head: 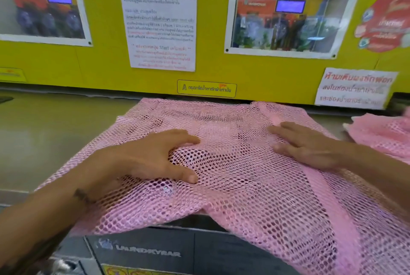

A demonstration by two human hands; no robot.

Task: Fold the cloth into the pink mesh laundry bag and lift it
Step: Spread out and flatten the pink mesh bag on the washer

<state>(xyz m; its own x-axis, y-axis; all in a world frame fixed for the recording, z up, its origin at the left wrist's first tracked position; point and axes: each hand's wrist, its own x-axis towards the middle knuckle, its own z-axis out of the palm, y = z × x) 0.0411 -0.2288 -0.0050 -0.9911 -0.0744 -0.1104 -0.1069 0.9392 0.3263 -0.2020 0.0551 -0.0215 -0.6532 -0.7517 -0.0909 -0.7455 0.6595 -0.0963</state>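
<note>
Slippage threatens: both hands, left hand (153, 154) and right hand (308, 143), press spread fingers flat on the pink mesh laundry bag (255, 186), whose front edge overhangs the grey table (44, 132) unpinched.

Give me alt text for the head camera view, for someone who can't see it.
Two bare hands press flat on a pink mesh laundry bag spread over a grey counter, left hand and right hand apart. Its near edge drapes over the front; printed notices hang on the yellow wall behind.

head cam — looks forward-down | close over countertop (55, 130) (single view)
</note>
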